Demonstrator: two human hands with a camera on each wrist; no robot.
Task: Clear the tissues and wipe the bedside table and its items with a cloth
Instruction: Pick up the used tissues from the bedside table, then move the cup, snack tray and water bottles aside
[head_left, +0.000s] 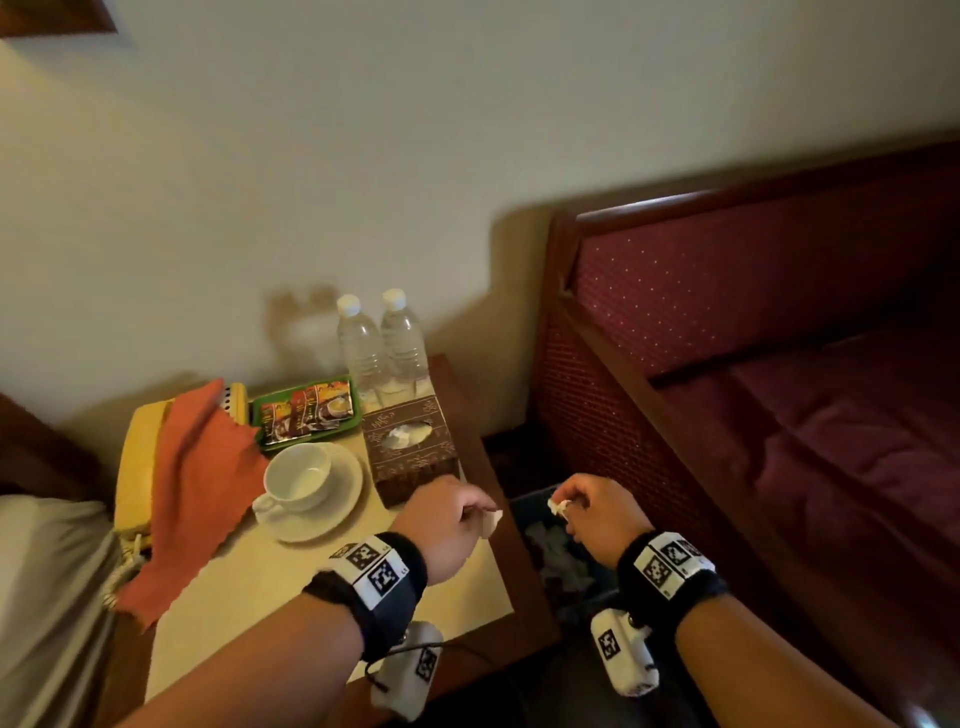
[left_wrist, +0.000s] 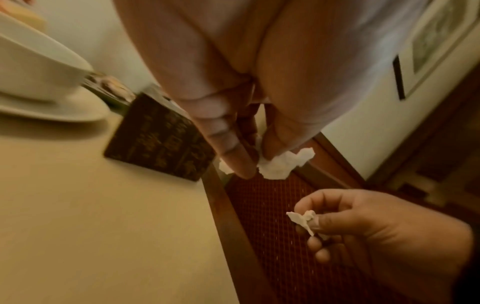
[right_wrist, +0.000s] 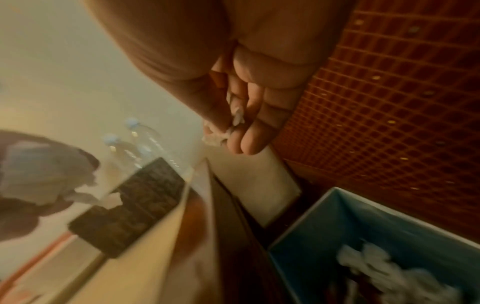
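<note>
Head downward; wrists close, tissue box shared

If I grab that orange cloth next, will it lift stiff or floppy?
Probably floppy: the orange cloth drapes over the yellow telephone and sags past the bedside table edge. Likely light, being thin. It may drag on the cup beside it.

Tissue scrap in right hand; bin below
</note>
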